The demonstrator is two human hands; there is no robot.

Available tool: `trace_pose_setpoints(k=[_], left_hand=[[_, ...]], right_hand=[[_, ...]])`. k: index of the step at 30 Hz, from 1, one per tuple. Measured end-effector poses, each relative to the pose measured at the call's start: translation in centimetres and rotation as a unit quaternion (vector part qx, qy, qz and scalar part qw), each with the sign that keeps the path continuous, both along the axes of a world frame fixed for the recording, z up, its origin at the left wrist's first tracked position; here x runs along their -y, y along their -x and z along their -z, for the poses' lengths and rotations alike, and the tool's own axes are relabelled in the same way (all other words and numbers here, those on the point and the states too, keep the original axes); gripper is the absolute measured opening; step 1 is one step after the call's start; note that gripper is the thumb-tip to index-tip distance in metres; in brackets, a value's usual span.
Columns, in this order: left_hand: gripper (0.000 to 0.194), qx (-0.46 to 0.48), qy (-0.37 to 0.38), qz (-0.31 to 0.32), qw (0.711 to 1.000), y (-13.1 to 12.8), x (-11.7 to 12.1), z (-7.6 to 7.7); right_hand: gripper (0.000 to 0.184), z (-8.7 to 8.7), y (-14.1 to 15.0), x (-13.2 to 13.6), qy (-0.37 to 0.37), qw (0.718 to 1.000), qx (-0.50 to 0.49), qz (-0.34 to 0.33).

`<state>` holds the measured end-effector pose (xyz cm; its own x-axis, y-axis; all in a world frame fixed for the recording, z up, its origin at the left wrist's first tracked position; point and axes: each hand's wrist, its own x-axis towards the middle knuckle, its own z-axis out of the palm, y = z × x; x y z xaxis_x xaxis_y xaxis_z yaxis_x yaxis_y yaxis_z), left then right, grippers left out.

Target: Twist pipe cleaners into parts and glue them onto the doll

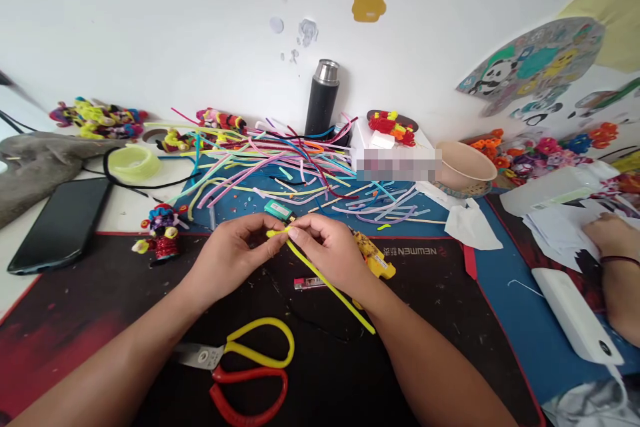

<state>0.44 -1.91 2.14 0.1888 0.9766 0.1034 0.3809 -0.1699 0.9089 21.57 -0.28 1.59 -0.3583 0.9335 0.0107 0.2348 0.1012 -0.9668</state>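
Observation:
A yellow pipe cleaner (333,288) is pinched between the fingertips of both my hands above the dark mat. Its near end is bent or folded at the fingers, and the long tail slants down to the right under my right hand. My left hand (235,250) grips the folded end from the left. Close against it, my right hand (333,247) grips the same spot with thumb and forefinger. Below lie scissors (257,368) with one yellow and one red handle, partly under my left forearm. A lighter (309,283) rests just beneath my hands.
Loose coloured pipe cleaners (260,170) spread along the back, before a black thermos (323,100). A phone (60,223) and a small pipe-cleaner figure (163,233) lie left. Right are a bowl (467,167), a white power bank (575,313) and another person's hand (607,240).

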Motion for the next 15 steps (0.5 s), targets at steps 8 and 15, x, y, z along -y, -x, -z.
trace_pose_setpoints(k=[8,15], left_hand=[[0.02,-0.083,-0.141,-0.019,0.986,-0.13,0.38,0.47],[0.015,-0.101,-0.185,0.012,0.978,0.06,0.53,0.34]], right_hand=[[0.024,-0.17,-0.12,0.27,-0.076,0.994,0.074,0.022],[0.024,-0.19,-0.12,0.36,-0.077,0.994,0.082,0.014]])
